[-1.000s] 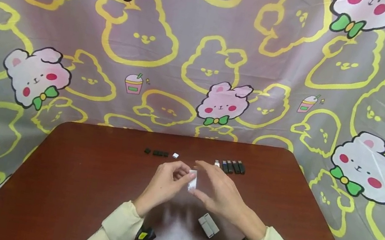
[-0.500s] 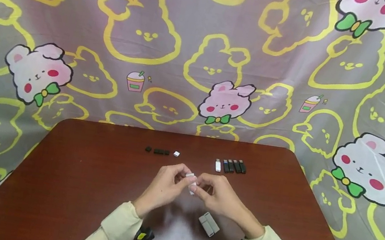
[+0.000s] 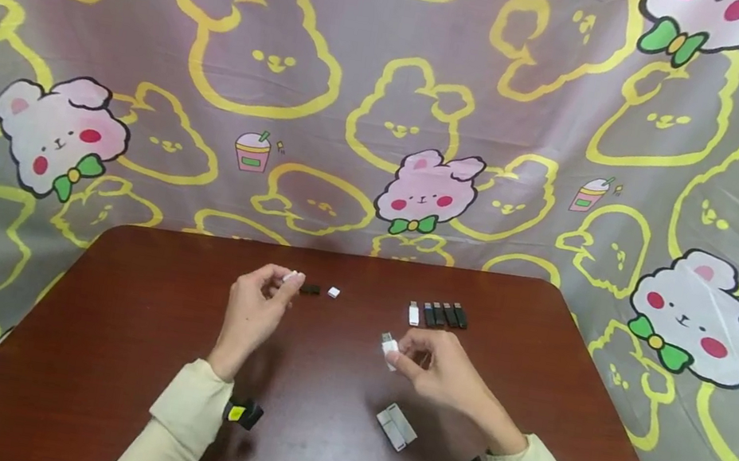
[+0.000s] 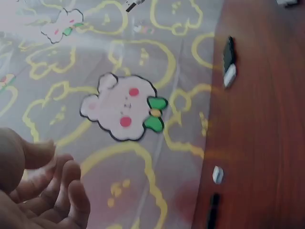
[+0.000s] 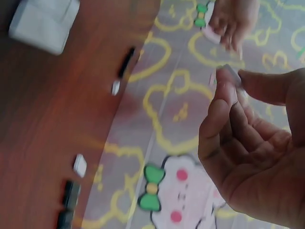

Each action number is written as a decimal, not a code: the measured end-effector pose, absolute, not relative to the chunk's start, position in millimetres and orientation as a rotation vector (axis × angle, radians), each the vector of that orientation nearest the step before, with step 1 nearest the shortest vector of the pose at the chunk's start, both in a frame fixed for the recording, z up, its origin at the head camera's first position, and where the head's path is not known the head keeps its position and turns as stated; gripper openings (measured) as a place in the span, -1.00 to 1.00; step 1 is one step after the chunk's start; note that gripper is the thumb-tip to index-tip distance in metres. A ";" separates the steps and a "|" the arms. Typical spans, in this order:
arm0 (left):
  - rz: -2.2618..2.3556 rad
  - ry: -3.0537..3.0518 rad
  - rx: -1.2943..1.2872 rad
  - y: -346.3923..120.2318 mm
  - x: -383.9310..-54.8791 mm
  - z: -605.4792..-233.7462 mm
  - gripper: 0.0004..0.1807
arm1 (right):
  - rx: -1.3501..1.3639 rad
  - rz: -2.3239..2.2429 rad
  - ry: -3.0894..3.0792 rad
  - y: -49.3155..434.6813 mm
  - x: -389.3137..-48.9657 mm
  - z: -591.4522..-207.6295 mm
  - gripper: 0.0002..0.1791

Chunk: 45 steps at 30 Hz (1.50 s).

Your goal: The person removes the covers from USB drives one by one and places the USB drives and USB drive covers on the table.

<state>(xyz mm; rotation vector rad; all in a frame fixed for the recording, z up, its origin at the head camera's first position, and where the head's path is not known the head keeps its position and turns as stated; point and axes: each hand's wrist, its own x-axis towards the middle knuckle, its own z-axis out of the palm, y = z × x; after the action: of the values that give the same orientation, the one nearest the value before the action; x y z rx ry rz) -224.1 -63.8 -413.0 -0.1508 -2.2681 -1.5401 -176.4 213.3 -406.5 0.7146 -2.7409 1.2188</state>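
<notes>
White USB stick (image 3: 391,354) has moved right, plug (image 3: 386,338) jutting beyond right-hand fingers (image 3: 415,336)

The right hand (image 5: 252,152) pinches a small pale piece (image 5: 232,75), with the left hand (image 5: 236,21) beyond it.

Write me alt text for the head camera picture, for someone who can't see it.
A person's right hand holds a white USB stick, metal plug exposed, and the left hand pinches a small white piece above a brown table. Beyond the right hand, another white stick and four black sticks lie in a row.
</notes>
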 end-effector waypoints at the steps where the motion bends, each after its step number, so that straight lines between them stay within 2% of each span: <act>1: -1.513 -2.290 -0.139 -69.7 -226.5 -413.6 -0.82 | 0.664 1.217 -2.728 216.8 -180.1 -406.5 -0.85; 6: -1.474 -2.422 -0.174 -77.2 -226.4 -428.6 -0.77 | 0.419 1.207 -2.680 230.2 -204.5 -404.6 -0.91; 14: -1.623 -2.448 -0.183 -73.0 -224.1 -438.0 -0.68 | 0.211 1.111 -2.680 235.4 -248.0 -402.1 -0.81; 23: -1.610 -2.518 -0.240 -68.5 -221.8 -443.6 -0.77 | 0.026 1.020 -2.806 227.8 -280.9 -425.3 -0.77; 30: -1.600 -2.541 -0.314 -63.2 -223.1 -448.2 -0.89 | -0.018 0.945 -2.904 220.0 -295.9 -450.5 -0.77; 40: -1.562 -2.611 -0.289 -52.3 -228.1 -449.2 -0.84 | -0.070 0.810 -2.971 207.1 -304.4 -467.3 -0.73; 45: -1.472 -2.663 -0.262 -47.8 -231.0 -450.0 -0.79 | -0.030 0.795 -2.986 207.0 -304.4 -469.0 -0.63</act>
<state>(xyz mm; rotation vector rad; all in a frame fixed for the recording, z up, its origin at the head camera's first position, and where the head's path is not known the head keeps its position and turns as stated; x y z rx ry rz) -231.0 -47.8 -450.0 -0.2622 -2.6629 -1.4720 -304.4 207.0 -469.0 -0.0295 -2.9857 0.7953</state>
